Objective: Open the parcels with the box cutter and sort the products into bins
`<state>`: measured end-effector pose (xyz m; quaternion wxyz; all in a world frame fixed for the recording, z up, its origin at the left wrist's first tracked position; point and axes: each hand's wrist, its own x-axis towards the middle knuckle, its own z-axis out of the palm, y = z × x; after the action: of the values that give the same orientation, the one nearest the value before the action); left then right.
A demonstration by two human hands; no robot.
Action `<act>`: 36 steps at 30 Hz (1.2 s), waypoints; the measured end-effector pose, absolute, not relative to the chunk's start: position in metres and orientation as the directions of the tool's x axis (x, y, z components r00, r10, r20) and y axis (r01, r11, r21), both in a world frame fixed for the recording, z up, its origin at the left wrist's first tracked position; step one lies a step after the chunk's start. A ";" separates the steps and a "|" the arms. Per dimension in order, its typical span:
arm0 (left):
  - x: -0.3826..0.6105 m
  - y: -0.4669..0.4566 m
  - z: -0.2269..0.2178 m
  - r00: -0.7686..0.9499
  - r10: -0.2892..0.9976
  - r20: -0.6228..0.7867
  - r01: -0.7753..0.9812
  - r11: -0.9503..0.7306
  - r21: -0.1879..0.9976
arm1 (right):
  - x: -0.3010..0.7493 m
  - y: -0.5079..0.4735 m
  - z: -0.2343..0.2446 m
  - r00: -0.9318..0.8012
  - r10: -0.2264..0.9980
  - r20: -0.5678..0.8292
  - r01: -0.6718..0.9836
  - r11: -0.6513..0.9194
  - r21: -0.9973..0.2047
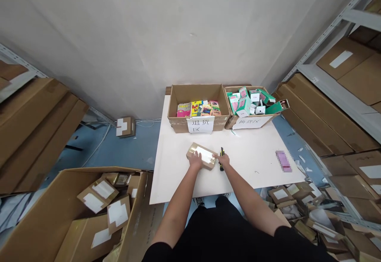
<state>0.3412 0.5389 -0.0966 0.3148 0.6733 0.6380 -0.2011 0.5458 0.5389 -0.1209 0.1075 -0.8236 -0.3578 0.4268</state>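
**Colleague:** Where's the package you're on?

**Me:** The small brown cardboard parcel [205,155] with the white label lies flat on the white table [178,182], about the middle of it and a little toward the near edge, turned at a slant. My left hand [195,161] rests on its near-left end, fingers close together and laid over the top. It's too small in view for me to tell whether they actually clamp it.

**Colleague:** And your other hand?

**Me:** My right hand [224,159] is at the parcel's right end, on top of the yellow-and-black utility knife [222,152], which lies on the table just beside the parcel. The hand covers the knife's middle, and I can't tell whether my fingers are closed around it.

**Colleague:** What's around you?

**Me:** At the far edge of the table stand two open boxes, each with a paper sign on its front. The left brown cardboard box [174,107] holds colourful flat packets, and the right brown cardboard box [274,115] holds green and white cartons. A pink oblong thing [283,161], blurred, lies well to the right. On the floor at near left a large open cardboard carton [44,214] holds more labelled parcels.
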 end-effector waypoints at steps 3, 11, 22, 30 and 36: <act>0.352 0.538 -0.091 0.094 0.746 -0.660 0.989 0.007 0.149 | 0.550 0.578 -0.097 0.406 0.765 -0.500 0.640 -0.629 -0.443; 0.365 0.523 -0.107 0.215 0.847 -0.486 0.954 -0.076 0.289 | 0.579 0.543 -0.104 0.306 0.765 -0.567 0.481 -0.638 -0.601; 0.367 0.517 -0.126 0.195 0.848 -0.493 0.954 -0.048 0.295 | 0.585 0.530 -0.118 0.122 0.726 -0.676 0.489 -0.637 -0.596; 0.369 0.520 -0.120 0.193 0.809 -0.556 0.961 -0.041 0.274 | 0.592 0.514 -0.123 0.057 0.754 -0.655 0.557 -0.569 -0.606; 0.363 0.525 -0.114 0.225 0.792 -0.568 0.952 -0.055 0.302 | 0.597 0.491 -0.127 0.000 0.766 -0.643 0.508 -0.554 -0.660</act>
<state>0.3627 0.5252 -0.1144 0.3182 0.7152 0.6094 -0.1259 0.5970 0.4908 -0.1266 0.1197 -0.6969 -0.4568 0.5397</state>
